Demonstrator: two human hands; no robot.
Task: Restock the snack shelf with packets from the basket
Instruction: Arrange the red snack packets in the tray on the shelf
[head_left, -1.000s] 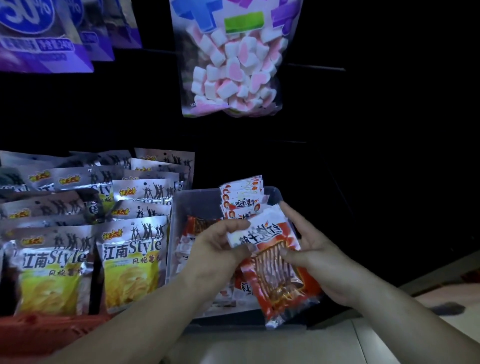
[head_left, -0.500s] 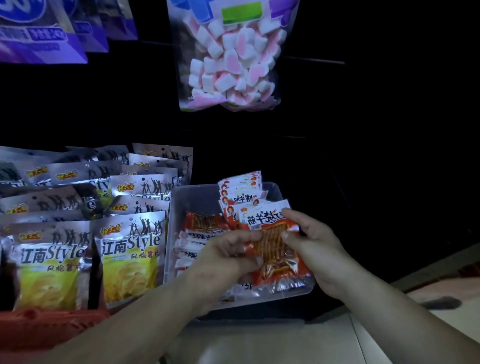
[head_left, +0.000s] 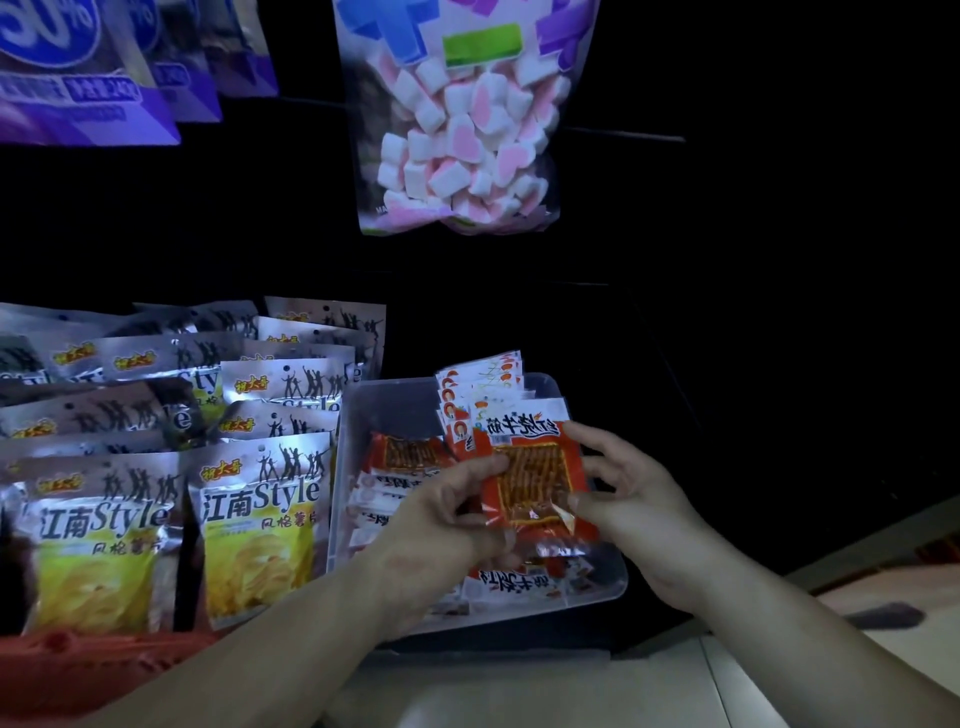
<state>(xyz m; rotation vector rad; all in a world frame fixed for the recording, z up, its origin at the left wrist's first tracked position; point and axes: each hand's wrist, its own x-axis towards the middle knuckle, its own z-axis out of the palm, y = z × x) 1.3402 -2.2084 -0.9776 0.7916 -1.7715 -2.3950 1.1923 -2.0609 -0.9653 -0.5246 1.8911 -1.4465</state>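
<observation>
now that the red packet (head_left: 530, 467) is no longer tipped, my left hand (head_left: 441, 519) and right hand (head_left: 636, 501) pinch its sides, so it can slide into the clear bin (head_left: 363, 410) below.

One marshmallow bag (head_left: 457, 145), three purple bags (head_left: 78, 104), roughly a dozen chip bags (head_left: 260, 519), one clear bin (head_left: 358, 415), one left hand (head_left: 441, 514), one right hand (head_left: 639, 499), one held red packet (head_left: 530, 467); those in the bin overlap too much to count.
</observation>
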